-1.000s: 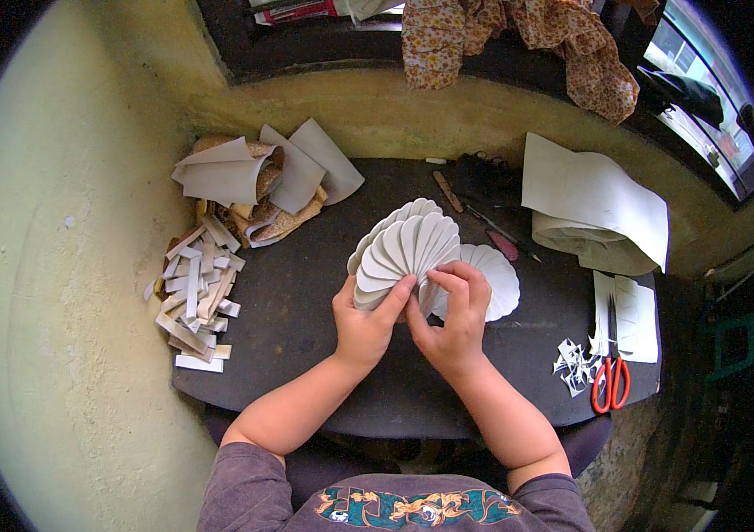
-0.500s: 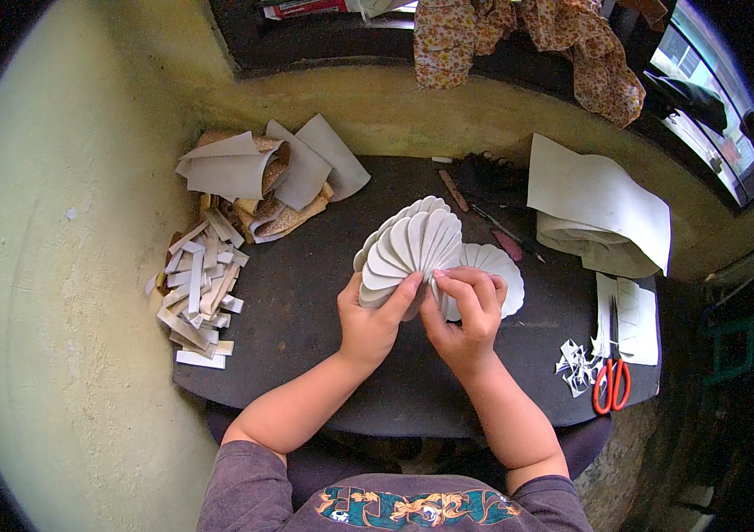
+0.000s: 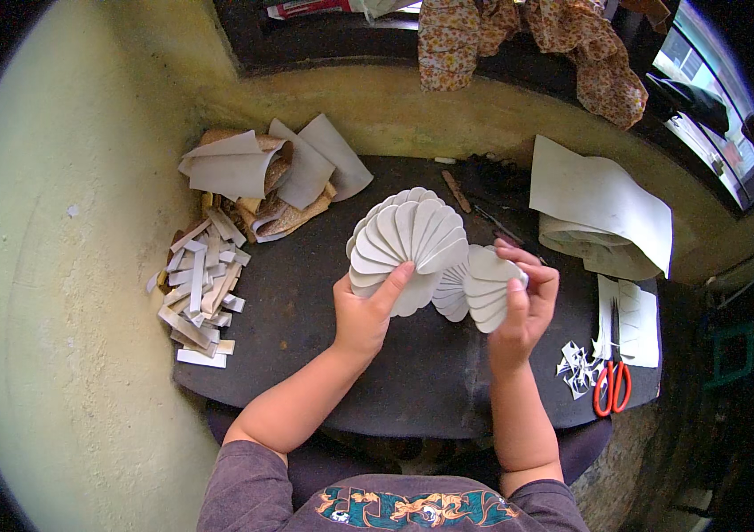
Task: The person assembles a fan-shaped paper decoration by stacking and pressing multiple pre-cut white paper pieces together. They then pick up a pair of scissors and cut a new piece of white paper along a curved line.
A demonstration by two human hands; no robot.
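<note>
My left hand (image 3: 363, 310) is closed on a round, overlapping fan of white petal-shaped pieces (image 3: 412, 229), its thumb pressed on the inner ends. From that fan a trailing run of the same pieces (image 3: 451, 291) curves off to the right. There my right hand (image 3: 530, 306) grips the end section (image 3: 487, 285), thumb in front and fingers behind. The pieces seem joined in one chain, though what links them is hidden. Both hands are raised over the middle of the black table (image 3: 306, 293).
White and tan strips (image 3: 204, 284) lie heaped at the left, below curled sheets (image 3: 226, 164). At right are a rolled white sheet (image 3: 603, 204), red-handled scissors (image 3: 612, 386) and paper scraps (image 3: 577, 368). A brown stick (image 3: 456, 191) lies at the back. A wall (image 3: 84, 293) borders the left.
My right hand has moved right, away from my left, drawing the end section of petal-shaped pieces outward. The larger fan in my left hand has spread wider and now faces up.
</note>
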